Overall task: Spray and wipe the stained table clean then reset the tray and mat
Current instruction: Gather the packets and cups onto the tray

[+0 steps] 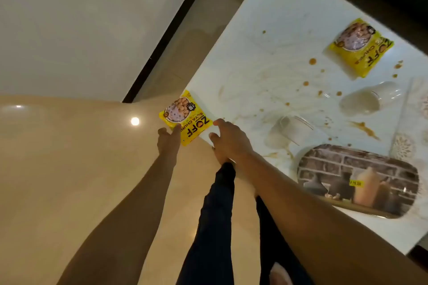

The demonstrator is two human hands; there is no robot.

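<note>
The white marble table [261,37] carries brown stains [312,61] and smears across its middle. A yellow snack packet [185,118] lies on the near-left corner and hangs over the edge. My left hand [169,139] is off the table beside it, fingertips touching the packet's left edge without closing on it. My right hand [229,139] rests with fingers spread on the table edge just right of the packet and holds nothing. A brick-pattern tray [356,180] sits near the front edge. A lace mat [403,146] shows at the far right, partly cut off.
A second yellow packet [361,47] lies at the far side of the table. Two clear plastic cups [291,132] [366,99] lie tipped over among the stains. Glossy beige floor [69,169] spreads to the left, and my legs stand against the table edge.
</note>
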